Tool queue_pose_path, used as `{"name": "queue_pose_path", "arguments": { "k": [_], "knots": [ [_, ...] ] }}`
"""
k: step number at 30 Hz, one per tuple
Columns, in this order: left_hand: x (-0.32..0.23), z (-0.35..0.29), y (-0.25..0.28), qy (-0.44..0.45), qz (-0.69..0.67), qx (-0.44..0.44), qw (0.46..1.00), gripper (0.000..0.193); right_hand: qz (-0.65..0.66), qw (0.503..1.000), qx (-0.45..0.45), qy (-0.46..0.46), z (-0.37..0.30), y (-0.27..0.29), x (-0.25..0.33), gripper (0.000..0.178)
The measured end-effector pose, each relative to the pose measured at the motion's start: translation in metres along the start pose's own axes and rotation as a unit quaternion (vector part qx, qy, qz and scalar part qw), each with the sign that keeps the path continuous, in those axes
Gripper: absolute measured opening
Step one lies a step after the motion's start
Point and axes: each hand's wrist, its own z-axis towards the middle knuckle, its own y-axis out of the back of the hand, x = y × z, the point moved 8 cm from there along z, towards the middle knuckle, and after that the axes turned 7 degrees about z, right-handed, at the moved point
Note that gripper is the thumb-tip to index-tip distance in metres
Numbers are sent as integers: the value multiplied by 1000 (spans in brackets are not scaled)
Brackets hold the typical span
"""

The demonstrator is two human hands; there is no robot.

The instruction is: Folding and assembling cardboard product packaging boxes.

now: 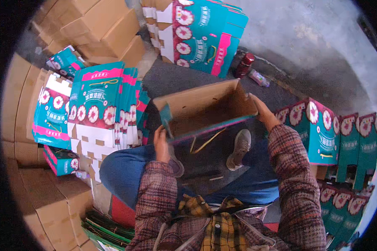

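An open cardboard box point(207, 109), brown inside and teal with a pink edge outside, is held in front of me between both hands, its open side tilted up toward me. My left hand point(161, 141) grips its left end, the fingers partly behind the wall. At the right end, my right hand point(262, 111) is closed on the edge near the far corner. A yellow cord handle point(207, 141) hangs beneath the box, above the floor between my shoes.
Flat teal printed carton blanks point(94, 94) are stacked to my left, with more printed cartons point(205, 35) ahead. Finished teal boxes point(322, 134) stand at the right. Brown cartons point(107, 29) pile up at the far left. A dark red flask point(244, 65) stands past the mat.
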Motion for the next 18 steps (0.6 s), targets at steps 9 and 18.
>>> {"name": "queue_pose_path", "arguments": {
  "k": [9, 18],
  "knots": [
    [-15, 8, 11, -87, 130, -5, 988, 45, -575, 780, -37, 244, -26, -104, 56, 38],
    [-46, -9, -6, -152, 353, 49, 922, 56, -703, 708, -6, 69, -9, -118, 13, 73]
  ]
}}
